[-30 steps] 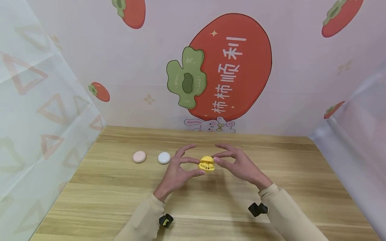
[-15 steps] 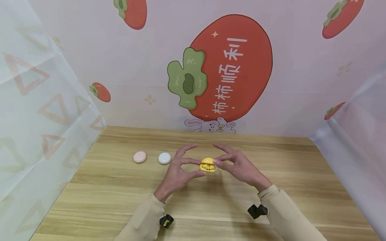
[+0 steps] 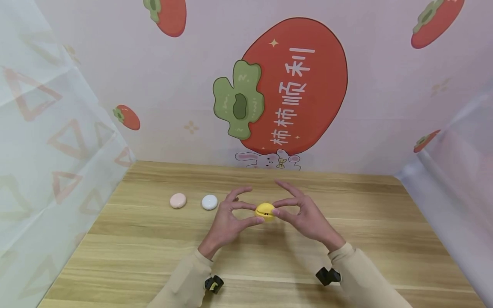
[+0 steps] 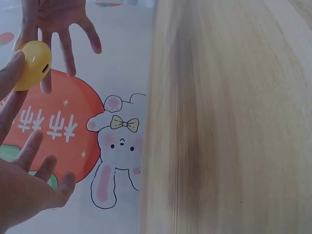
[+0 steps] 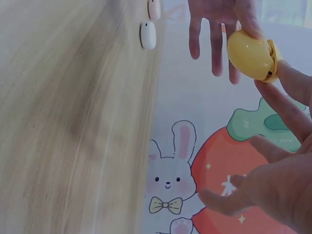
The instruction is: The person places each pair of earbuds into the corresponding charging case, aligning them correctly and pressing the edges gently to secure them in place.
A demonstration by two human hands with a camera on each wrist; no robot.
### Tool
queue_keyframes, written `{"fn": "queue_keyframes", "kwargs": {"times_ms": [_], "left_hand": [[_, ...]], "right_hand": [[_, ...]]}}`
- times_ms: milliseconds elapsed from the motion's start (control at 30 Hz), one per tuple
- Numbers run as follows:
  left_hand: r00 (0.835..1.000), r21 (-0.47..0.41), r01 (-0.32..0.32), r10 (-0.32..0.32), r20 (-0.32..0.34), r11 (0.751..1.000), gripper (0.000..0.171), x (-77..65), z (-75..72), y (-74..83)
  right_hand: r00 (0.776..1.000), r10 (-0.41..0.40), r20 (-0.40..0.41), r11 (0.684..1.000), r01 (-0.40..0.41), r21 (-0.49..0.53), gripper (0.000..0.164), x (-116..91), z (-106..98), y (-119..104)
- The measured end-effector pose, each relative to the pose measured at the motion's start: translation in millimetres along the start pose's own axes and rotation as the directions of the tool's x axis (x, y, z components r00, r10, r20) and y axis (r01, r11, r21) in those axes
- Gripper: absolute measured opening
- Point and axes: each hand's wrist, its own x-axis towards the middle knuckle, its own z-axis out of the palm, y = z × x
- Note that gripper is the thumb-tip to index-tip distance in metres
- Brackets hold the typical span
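Observation:
A small rounded yellow earbud case [image 3: 265, 208] is up off the table between both hands. My left hand [image 3: 226, 220] pinches its body between thumb and index finger, the other fingers spread. From the other side my right hand [image 3: 311, 217] holds the lid edge with thumb and index finger. A narrow slit stays between lid and body, with dark spots of the earbuds showing in it. In the right wrist view the yellow case [image 5: 249, 54] shows its smooth base and the thin gap at the lid. A dark port marks the case [image 4: 35, 63] in the left wrist view.
On the wooden table [image 3: 154, 256], left of the hands, lie a round white case [image 3: 209, 202] and a round pink case [image 3: 178, 200]. A printed cloth [image 3: 369, 107] stands along the back, with pale cloth sides at left and right.
The lid of the yellow earbud case has swung down from wide open to nearly closed, covering the earbuds. The right hand followed the lid; the left hand barely shifted.

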Motion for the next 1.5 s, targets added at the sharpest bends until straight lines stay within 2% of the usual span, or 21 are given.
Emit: {"fn": "queue_keyframes", "kwargs": {"times_ms": [300, 500, 733, 867, 1100, 1200, 1267, 1500], "left_hand": [[0.998, -0.013, 0.062, -0.062, -0.008, 0.998, 0.020, 0.7, 1.1, 1.8], [0.997, -0.019, 0.071, -0.072, -0.017, 0.997, 0.019, 0.0, 1.4, 2.9], [0.994, -0.011, 0.105, -0.105, -0.030, 0.994, 0.019, -0.9, 2.6, 2.4], [0.985, 0.041, 0.159, -0.156, -0.069, 0.986, 0.021, 0.0, 2.0, 1.6], [0.952, 0.120, 0.290, -0.273, -0.140, 0.949, 0.024, 7.1, -0.6, -6.7], [0.945, 0.169, 0.317, -0.296, -0.140, 0.933, 0.022, 12.8, -0.7, -14.9], [0.946, 0.228, 0.318, -0.295, -0.132, 0.920, 0.021, 16.8, -0.3, -21.4], [0.931, 0.405, 0.365, -0.338, -0.140, 0.838, 0.023, 28.1, 2.2, -38.4]], "right_hand": [[0.994, -0.066, -0.093, 0.995, 0.059, -0.075, 0.017, -3, 8, -3], [0.988, -0.094, -0.122, 0.990, 0.080, -0.116, 0.017, -5, 11, -3], [0.991, -0.059, -0.119, 0.991, 0.043, -0.130, 0.023, -7, 11, -2], [0.991, -0.032, -0.130, 0.989, 0.013, -0.145, 0.028, -11, 9, 4], [0.989, 0.030, -0.147, 0.982, -0.057, -0.183, 0.030, -16, 5, 14], [0.988, 0.047, -0.146, 0.977, -0.075, -0.198, 0.032, -18, 3, 18], [0.988, 0.052, -0.148, 0.975, -0.082, -0.209, 0.033, -19, 3, 21], [0.984, 0.076, -0.158, 0.964, -0.113, -0.240, 0.033, -26, -1, 32]]}}
